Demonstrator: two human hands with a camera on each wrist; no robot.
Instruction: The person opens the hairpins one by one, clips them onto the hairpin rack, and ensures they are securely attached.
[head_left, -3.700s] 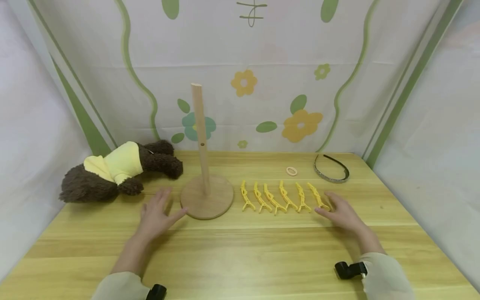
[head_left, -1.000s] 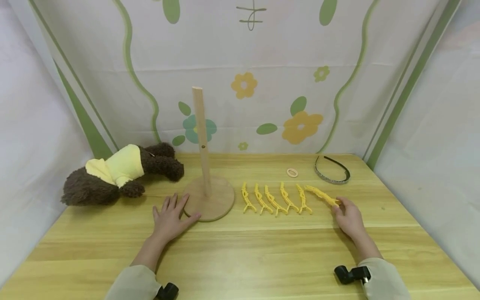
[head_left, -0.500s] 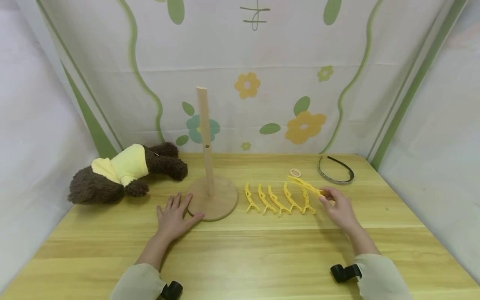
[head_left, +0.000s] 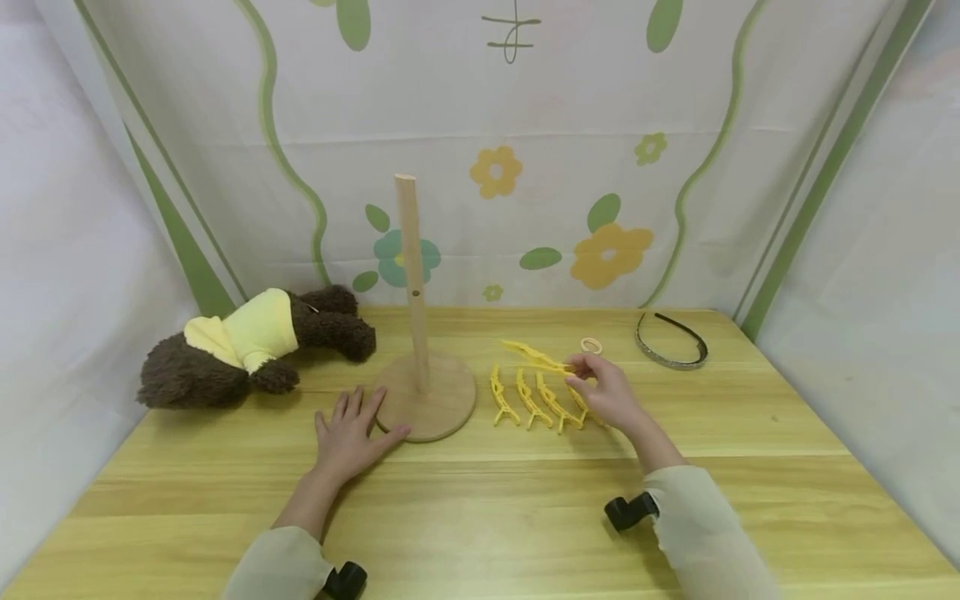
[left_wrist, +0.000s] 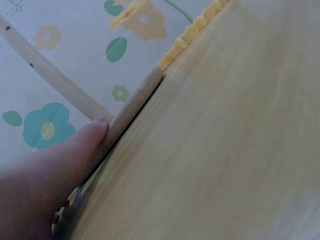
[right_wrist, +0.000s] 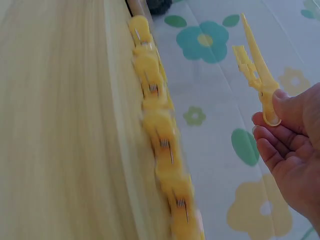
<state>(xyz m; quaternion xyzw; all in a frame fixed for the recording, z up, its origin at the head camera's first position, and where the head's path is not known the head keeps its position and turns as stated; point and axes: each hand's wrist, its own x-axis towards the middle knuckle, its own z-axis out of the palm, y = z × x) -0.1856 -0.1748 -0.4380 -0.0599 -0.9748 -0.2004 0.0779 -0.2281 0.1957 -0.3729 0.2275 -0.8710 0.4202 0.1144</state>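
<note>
Head view shows the right hand (head_left: 606, 396) pinching a yellow clip (head_left: 534, 357) above the clip row (head_left: 552, 401), long axis roughly crosswise, tip pointing left, the finger-spread left hand (head_left: 349, 442) touching the wooden base (head_left: 444, 410).

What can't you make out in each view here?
Head: parts of the rightmost yellow clips, behind the right hand.
Head: detail on the headband, too small.
Left wrist: top of the wooden post, past the left edge.
Right wrist: dark fuzzy thing, cut by top edge.

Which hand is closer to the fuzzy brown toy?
The left. The left hand is in front of the toy, to its right; the right hand is farther right, holding a yellow clip.
</note>
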